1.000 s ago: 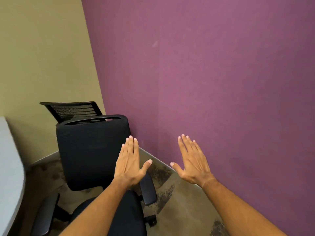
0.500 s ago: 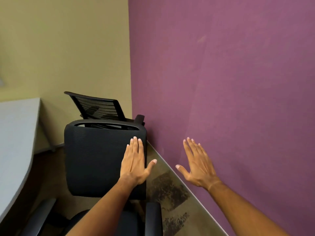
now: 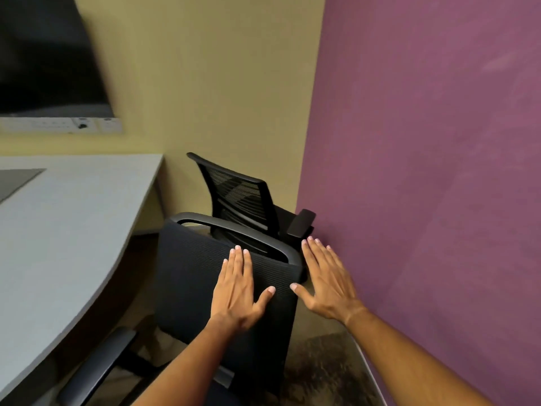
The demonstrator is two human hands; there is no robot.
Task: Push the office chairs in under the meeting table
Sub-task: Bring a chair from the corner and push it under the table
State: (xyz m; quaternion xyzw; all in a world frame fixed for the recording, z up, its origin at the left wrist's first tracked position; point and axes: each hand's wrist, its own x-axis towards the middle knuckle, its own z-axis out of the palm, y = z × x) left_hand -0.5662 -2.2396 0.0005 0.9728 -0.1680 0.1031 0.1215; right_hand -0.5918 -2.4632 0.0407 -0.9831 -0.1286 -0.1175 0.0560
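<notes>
While both hands close on the near chair, status as follows:

near chair: black office chair (image 3: 202, 276) sits just beside the curved edge of the meeting table (image 3: 67, 230), backrest toward the camera, seat not yet under the top. Its left armrest (image 3: 96, 367) shows at the bottom of the view, close to the table edge.

change: a second ago the right hand was out in open air by the purple wall; it now sits at the backrest's right edge. View has swung left too, so the table and a dark wall screen (image 3: 49, 60) come into frame. Judgement: set-up for the push is nearly done, push itself not visibly begun.

left hand: left hand (image 3: 237, 291) is flat, fingers straight and together, thumb out, palm over the backrest's mesh face. Looks like contact, grips nothing.

right hand: right hand (image 3: 325, 282) is spread wide, thumb tip at the backrest's side edge, fingers past it toward the wall. Holds nothing; contact unclear.

far chair: second mesh-back chair (image 3: 243, 200) stands behind, in the corner by the purple wall (image 3: 424, 171), well off the table. Still to be pushed in.

risk: tight gap on the wall side.
</notes>
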